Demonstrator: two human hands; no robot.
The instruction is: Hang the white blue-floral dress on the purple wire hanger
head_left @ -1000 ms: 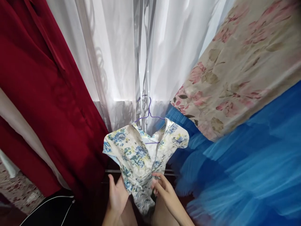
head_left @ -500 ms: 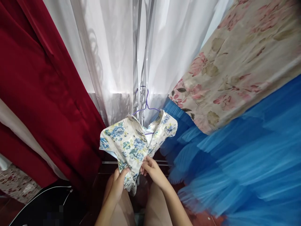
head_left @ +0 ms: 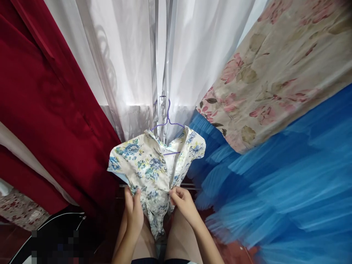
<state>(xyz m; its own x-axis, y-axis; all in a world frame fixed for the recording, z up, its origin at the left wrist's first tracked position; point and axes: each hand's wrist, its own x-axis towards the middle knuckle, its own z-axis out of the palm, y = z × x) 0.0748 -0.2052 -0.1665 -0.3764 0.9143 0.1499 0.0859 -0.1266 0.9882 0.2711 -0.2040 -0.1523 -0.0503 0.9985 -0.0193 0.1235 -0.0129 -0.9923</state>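
Head view: white cloth blouse with blue-flower print (head_left: 152,165) hangs on thin purple hanger (head_left: 168,121), in front of the legs. Lower half less bunched than half a second ago, so front edge looks easier to work. Right hand (head_left: 180,198) pinches that edge; left (head_left: 134,209) shifted to side edge (can't tell if it's gripping).

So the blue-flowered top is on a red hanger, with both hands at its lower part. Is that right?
Not quite: the hanger is purple, not red, as the head view shows. The blue-flowered top is on it, with the left hand and right hand at its lower part.
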